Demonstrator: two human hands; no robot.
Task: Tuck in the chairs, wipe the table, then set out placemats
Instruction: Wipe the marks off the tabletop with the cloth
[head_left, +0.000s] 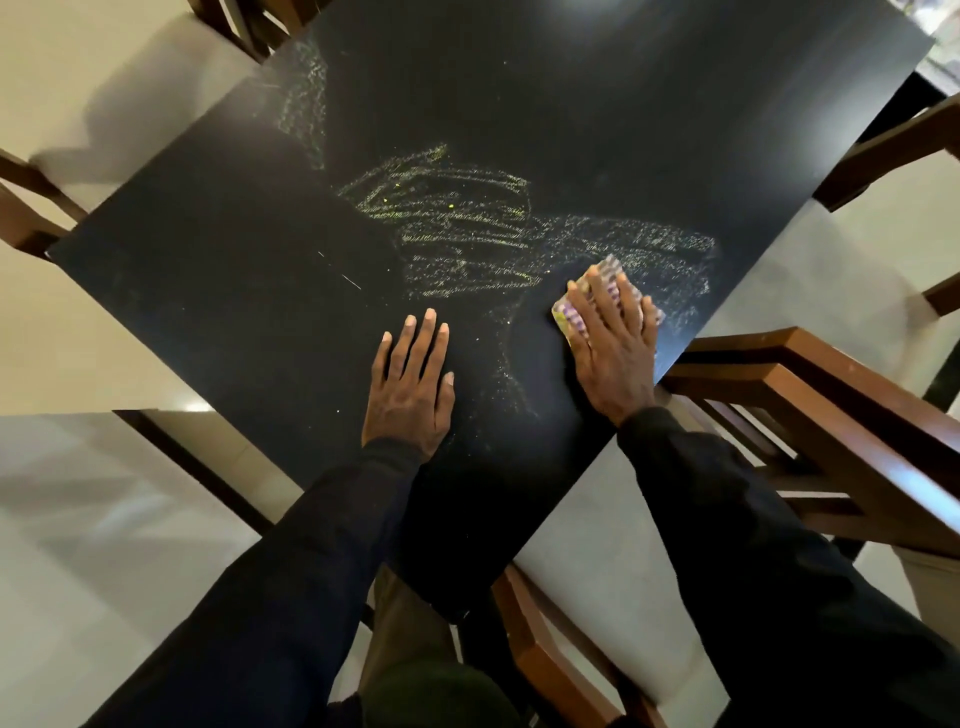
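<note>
A black table (218, 249) fills the view, seen from its near corner. Yellowish streaks and specks (467, 228) are smeared across its middle and right side. My right hand (613, 343) lies flat on a folded purple and yellow cloth (569, 317), pressing it onto the tabletop near the right edge. My left hand (410, 384) rests flat on the bare tabletop, fingers spread, holding nothing. Brown wooden chairs stand around the table: one at the right (831, 415), one at the near corner (550, 654), one at the far left (26, 208).
Another wooden chair (893, 150) sits at the table's far right edge, and a chair back (244, 21) shows at the top left. Pale tiled floor (104, 519) surrounds the table. My dark sleeves reach in from the bottom.
</note>
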